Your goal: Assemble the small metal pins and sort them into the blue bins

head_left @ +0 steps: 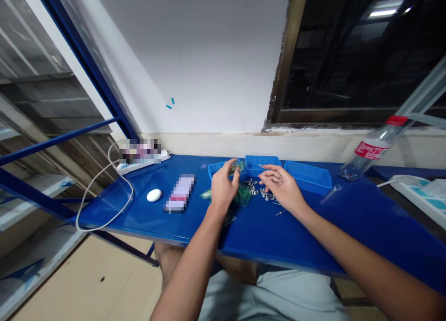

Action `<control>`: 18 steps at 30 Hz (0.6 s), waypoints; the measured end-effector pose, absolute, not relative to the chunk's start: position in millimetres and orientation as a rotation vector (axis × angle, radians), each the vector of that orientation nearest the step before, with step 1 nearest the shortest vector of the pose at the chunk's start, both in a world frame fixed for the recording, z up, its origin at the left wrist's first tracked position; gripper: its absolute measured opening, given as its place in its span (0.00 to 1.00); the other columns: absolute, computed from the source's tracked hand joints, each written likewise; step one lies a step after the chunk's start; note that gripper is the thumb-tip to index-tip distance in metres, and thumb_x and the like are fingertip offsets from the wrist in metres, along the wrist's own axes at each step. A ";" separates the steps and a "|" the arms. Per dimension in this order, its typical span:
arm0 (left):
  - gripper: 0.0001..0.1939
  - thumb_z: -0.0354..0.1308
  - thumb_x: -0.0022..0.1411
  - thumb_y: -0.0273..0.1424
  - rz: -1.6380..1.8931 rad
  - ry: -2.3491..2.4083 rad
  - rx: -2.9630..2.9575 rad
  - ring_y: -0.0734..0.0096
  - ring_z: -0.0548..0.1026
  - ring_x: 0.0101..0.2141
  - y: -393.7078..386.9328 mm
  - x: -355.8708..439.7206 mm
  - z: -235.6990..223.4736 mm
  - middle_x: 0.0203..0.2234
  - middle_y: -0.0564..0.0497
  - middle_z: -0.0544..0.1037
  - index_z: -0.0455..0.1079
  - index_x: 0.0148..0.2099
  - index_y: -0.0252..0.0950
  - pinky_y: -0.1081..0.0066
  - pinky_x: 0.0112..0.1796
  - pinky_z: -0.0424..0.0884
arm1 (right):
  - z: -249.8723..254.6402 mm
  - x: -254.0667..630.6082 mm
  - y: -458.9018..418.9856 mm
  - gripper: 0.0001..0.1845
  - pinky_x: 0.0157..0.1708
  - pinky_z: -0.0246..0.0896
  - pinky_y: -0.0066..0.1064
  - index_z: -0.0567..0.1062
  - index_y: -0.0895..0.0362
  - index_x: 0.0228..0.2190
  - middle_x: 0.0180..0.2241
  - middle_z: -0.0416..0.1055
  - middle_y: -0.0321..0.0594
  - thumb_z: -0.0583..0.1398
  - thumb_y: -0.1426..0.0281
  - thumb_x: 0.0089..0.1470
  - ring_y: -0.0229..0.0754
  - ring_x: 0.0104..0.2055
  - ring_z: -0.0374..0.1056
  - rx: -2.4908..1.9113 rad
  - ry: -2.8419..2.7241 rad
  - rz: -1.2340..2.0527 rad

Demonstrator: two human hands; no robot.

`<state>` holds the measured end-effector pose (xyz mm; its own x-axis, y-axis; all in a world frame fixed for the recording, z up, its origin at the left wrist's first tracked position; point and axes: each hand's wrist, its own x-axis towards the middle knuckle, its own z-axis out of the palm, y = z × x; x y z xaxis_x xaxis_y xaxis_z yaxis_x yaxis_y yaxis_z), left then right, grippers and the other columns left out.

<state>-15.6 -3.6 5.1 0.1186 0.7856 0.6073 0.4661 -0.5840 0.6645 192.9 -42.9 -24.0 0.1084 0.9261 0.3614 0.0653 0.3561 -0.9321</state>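
Above the left blue bin (216, 167), my left hand (223, 188) is curled round a small clear green plastic bag (238, 166). A thin metal pin, like a rivet (260, 166), is pinched in the fingertips of my right hand (280, 184), in front of the middle blue bin (263, 160). Beneath and between my hands lie more green plastic bags (245, 196) and a loose pile of small metal parts (267, 194). One long-stemmed metal piece (280, 213) lies apart, near my right wrist. My left hand partly hides the bags and the left bin.
A third blue bin (308, 178) stands to the right, with a clear bottle with a red cap (369, 149) beyond it. On the left of the blue table (146, 223) are a white oval object (154, 195), a blurred-out phone-like item (180, 193), a power strip (144, 161) and a looped white cable (101, 229).
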 end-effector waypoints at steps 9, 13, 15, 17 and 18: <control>0.16 0.50 0.70 0.26 1.084 1.842 2.316 0.56 0.79 0.52 0.8 -37.0 6.5 0.48 0.45 0.85 0.81 0.42 0.39 0.46 0.68 0.53 | -16.2 186.1 -59.2 0.13 0.56 0.72 0.53 0.81 0.49 0.50 0.50 0.80 0.46 0.63 0.62 0.66 0.54 0.54 0.74 -1.031 -2.050 0.428; 0.14 0.52 0.69 0.26 1.200 1.773 2.302 0.52 0.79 0.49 1.3 -34.7 2.3 0.46 0.41 0.84 0.81 0.40 0.37 0.36 0.68 0.45 | -18.1 178.8 -64.1 0.16 0.68 0.58 0.62 0.81 0.46 0.53 0.65 0.71 0.44 0.64 0.67 0.65 0.58 0.71 0.58 -0.886 -2.299 0.293; 0.13 0.53 0.68 0.25 1.259 1.712 2.300 0.49 0.78 0.51 2.4 -34.0 1.1 0.49 0.41 0.83 0.80 0.43 0.37 0.32 0.68 0.42 | -20.6 177.0 -64.1 0.15 0.69 0.55 0.63 0.82 0.46 0.52 0.67 0.68 0.43 0.64 0.69 0.65 0.58 0.74 0.54 -0.874 -2.322 0.296; 0.14 0.53 0.68 0.24 1.304 1.647 2.317 0.49 0.76 0.54 3.3 -33.4 1.0 0.51 0.42 0.82 0.80 0.47 0.38 0.32 0.68 0.42 | -21.7 176.4 -63.7 0.15 0.70 0.54 0.63 0.82 0.47 0.51 0.66 0.70 0.43 0.64 0.70 0.65 0.58 0.73 0.56 -0.867 -2.298 0.325; 0.15 0.53 0.68 0.23 1.321 1.594 2.339 0.50 0.76 0.55 3.6 -33.0 1.4 0.52 0.42 0.82 0.79 0.48 0.38 0.35 0.69 0.45 | -21.5 176.4 -63.5 0.15 0.70 0.54 0.62 0.82 0.47 0.51 0.65 0.71 0.43 0.64 0.70 0.64 0.57 0.72 0.59 -0.863 -2.280 0.343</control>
<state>-33.0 3.6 1.4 0.1213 0.7718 0.6241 0.7564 -0.4791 0.4454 176.4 -63.5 -21.5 -0.5592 0.6649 0.4952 0.4896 0.7468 -0.4500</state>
